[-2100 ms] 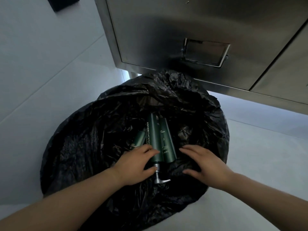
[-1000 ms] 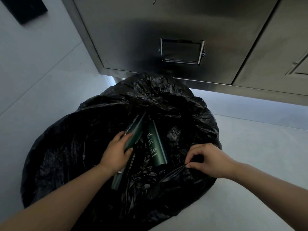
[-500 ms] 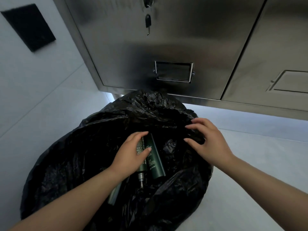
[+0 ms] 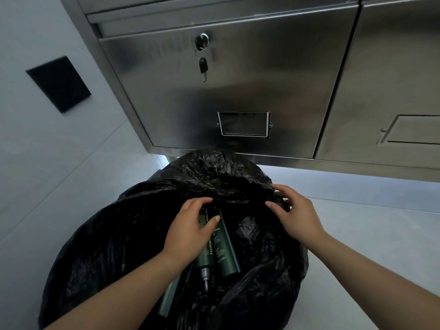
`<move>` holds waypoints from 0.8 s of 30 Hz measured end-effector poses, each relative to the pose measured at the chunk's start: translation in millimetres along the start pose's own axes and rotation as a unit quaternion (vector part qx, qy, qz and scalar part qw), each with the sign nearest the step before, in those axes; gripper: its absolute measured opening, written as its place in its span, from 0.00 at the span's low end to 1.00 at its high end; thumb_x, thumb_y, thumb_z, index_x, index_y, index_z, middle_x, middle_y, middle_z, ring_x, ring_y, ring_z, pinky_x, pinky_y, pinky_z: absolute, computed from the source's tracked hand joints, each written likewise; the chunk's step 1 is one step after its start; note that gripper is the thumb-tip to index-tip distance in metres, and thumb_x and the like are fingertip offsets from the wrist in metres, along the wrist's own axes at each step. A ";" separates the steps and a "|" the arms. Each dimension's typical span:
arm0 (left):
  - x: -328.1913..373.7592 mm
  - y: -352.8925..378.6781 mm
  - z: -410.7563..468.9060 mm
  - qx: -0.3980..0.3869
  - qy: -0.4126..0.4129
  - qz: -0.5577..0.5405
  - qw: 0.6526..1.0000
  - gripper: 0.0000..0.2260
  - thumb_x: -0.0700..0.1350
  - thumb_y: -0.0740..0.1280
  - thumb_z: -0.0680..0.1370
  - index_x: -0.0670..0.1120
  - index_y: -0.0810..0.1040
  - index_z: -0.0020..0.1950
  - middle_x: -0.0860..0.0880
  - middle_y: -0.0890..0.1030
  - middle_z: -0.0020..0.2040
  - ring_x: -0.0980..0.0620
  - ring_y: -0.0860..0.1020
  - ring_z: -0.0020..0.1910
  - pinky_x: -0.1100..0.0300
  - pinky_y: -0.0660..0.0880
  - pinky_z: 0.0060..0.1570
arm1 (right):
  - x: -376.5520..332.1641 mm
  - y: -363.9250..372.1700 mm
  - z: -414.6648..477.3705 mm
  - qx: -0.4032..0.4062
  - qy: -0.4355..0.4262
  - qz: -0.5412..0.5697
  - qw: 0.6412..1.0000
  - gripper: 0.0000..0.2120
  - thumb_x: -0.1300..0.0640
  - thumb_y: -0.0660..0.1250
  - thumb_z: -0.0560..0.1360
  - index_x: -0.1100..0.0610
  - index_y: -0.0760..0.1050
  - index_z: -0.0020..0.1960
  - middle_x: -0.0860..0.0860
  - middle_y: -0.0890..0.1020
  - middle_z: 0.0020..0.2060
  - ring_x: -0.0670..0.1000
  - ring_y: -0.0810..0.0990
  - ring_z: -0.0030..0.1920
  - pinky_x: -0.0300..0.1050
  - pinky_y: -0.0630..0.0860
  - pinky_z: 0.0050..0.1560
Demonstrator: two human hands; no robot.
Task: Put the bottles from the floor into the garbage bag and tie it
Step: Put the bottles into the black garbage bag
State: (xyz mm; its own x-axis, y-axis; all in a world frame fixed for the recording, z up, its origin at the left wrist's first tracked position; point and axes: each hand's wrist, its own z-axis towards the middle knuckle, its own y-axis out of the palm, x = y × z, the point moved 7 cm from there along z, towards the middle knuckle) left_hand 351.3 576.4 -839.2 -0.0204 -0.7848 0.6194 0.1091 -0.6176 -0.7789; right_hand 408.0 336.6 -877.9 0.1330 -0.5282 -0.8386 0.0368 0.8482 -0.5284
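A large black garbage bag [image 4: 114,246] lies open on the floor in front of me. Inside it lie three dark green bottles side by side: a pump bottle [image 4: 206,254], a capped bottle [image 4: 225,253] to its right, and a paler one [image 4: 170,295] lower left, partly under my forearm. My left hand [image 4: 187,231] is inside the bag, fingers curled over the top of the pump bottle. My right hand [image 4: 296,215] rests on the bag's far right rim, fingers spread and pressing the plastic.
A stainless steel cabinet [image 4: 238,91] stands just behind the bag, with a key [image 4: 203,65] hanging from its lock and a label holder [image 4: 244,123]. Pale floor [image 4: 369,234] lies to the right. A wall with a black square panel [image 4: 58,83] is on the left.
My left hand has shifted the bottles deeper into the bag. My right hand let go of the near rim and moved up to the far right rim. The view has tilted upward.
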 end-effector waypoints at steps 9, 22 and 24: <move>3.6 -6.1 -12.6 0.040 0.082 0.052 0.994 0.17 0.53 0.69 0.73 0.55 0.73 0.61 0.60 0.71 0.59 0.59 0.72 0.58 0.70 0.65 0.53 | -14.9 -17.0 -10.1 -0.008 -0.028 0.021 0.999 0.16 0.52 0.72 0.70 0.32 0.72 0.48 0.33 0.79 0.42 0.33 0.77 0.44 0.22 0.68 0.42; 33.8 -22.4 30.8 0.029 0.197 0.294 0.935 0.24 0.50 0.73 0.69 0.55 0.73 0.64 0.51 0.73 0.67 0.48 0.67 0.70 0.41 0.53 0.70 | -28.0 -32.9 -3.9 0.020 -0.043 0.035 0.998 0.16 0.53 0.71 0.71 0.32 0.73 0.48 0.33 0.80 0.41 0.36 0.79 0.42 0.25 0.71 0.41; 24.2 -18.5 42.0 0.008 0.159 0.303 0.940 0.22 0.50 0.71 0.72 0.56 0.73 0.65 0.54 0.74 0.66 0.50 0.68 0.69 0.42 0.49 0.72 | -27.5 -34.2 -6.4 0.015 -0.046 0.030 0.998 0.16 0.53 0.71 0.71 0.32 0.74 0.48 0.33 0.81 0.41 0.37 0.79 0.42 0.25 0.71 0.41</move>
State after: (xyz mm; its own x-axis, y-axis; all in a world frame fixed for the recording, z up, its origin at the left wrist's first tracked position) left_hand 390.5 571.0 -805.6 -0.2455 -0.9694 0.0004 0.2119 -0.0541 -0.9758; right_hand 396.7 321.8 -837.6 0.2265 -0.4724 -0.8518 0.0549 0.8793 -0.4731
